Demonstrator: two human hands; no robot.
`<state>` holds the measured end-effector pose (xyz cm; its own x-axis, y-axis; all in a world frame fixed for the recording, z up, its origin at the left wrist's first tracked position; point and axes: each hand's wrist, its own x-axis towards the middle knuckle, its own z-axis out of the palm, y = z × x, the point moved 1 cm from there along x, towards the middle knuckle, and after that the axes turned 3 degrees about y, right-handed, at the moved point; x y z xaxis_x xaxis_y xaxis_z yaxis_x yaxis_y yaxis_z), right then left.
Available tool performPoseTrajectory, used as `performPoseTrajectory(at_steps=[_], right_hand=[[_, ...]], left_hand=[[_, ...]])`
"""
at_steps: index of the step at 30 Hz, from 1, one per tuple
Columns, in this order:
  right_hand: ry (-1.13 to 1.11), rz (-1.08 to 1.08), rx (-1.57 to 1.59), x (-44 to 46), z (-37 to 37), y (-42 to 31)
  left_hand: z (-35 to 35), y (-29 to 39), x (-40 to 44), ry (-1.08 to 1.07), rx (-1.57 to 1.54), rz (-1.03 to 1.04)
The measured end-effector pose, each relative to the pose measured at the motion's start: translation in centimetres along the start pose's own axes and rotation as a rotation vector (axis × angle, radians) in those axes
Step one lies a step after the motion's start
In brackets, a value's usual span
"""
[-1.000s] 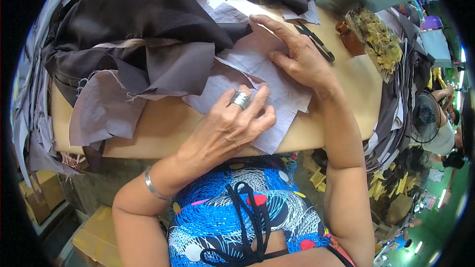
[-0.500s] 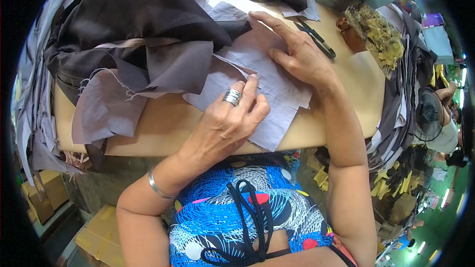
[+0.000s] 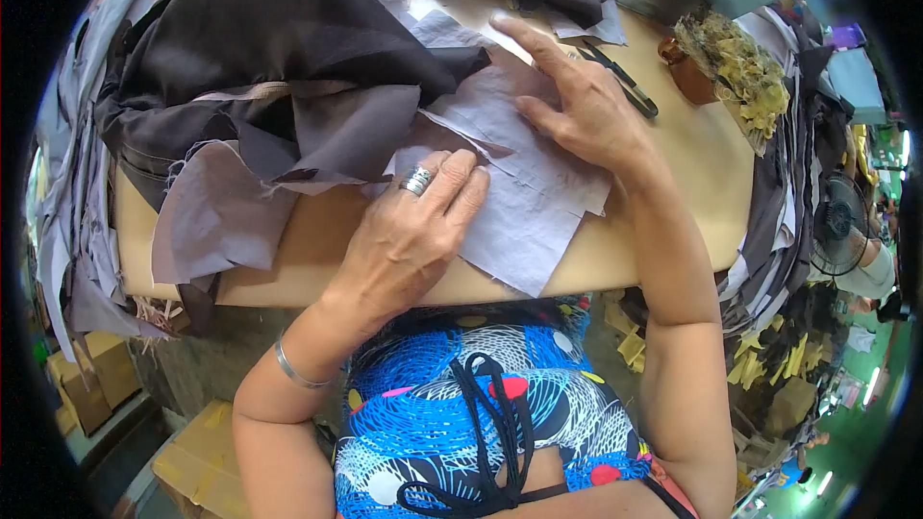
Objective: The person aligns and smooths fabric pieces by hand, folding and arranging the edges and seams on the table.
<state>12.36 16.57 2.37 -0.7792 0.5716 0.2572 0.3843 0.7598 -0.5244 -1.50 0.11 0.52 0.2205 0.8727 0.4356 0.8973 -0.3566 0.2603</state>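
Note:
A pale lavender piece of fabric (image 3: 538, 221) lies flat on the table, with a raised, folded edge near its middle. My left hand (image 3: 413, 231), with a ring on one finger, is closed over this fabric just below the fold, its fingertips pressed together on the cloth and partly hidden. Fingers apart, my right hand (image 3: 591, 101) rests at the fabric's upper right, index finger stretched out. Left of both hands, a dark garment piece (image 3: 260, 29) is bunched up, its lighter flap (image 3: 226, 207) hanging toward the front edge with loose threads on it.
A slim black tool (image 3: 625, 82), perhaps thread snips, lies right of my right hand. Beyond it stands a brown container (image 3: 687, 77) with yellowish scraps (image 3: 735, 67). Cloth strips hang at the table's left (image 3: 82, 154) and right (image 3: 769, 192) sides. A fan (image 3: 838, 221) stands farther right.
My left hand has moved left and slightly down from the fold, its fingers more curled. My right hand has stayed nearly in place, with its index finger lifted slightly.

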Motion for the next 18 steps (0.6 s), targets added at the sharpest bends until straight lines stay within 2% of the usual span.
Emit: performPoseTrajectory(at_steps=[3, 6, 12, 15, 18], right_hand=[[-0.156, 0.223, 0.045, 1.0, -0.4, -2.3], [0.037, -0.022, 0.125, 0.8, 1.2, 0.0], [0.050, -0.003, 0.116, 0.6, 1.2, -0.1], [0.003, 0.086, 0.129, 0.6, 0.9, -0.8], [0.038, -0.006, 0.150, 0.6, 1.5, 0.3]], left_hand=[[0.2, -0.2, 0.0, 0.001, 0.030, 0.017], [0.2, -0.3, 0.1, -0.039, 0.054, 0.011], [-0.1, -0.1, 0.7, -0.082, 0.203, 0.116], [-0.1, 0.0, 1.1, -0.101, 0.208, 0.142], [-0.1, 0.1, 1.2, -0.100, 0.188, 0.092]])
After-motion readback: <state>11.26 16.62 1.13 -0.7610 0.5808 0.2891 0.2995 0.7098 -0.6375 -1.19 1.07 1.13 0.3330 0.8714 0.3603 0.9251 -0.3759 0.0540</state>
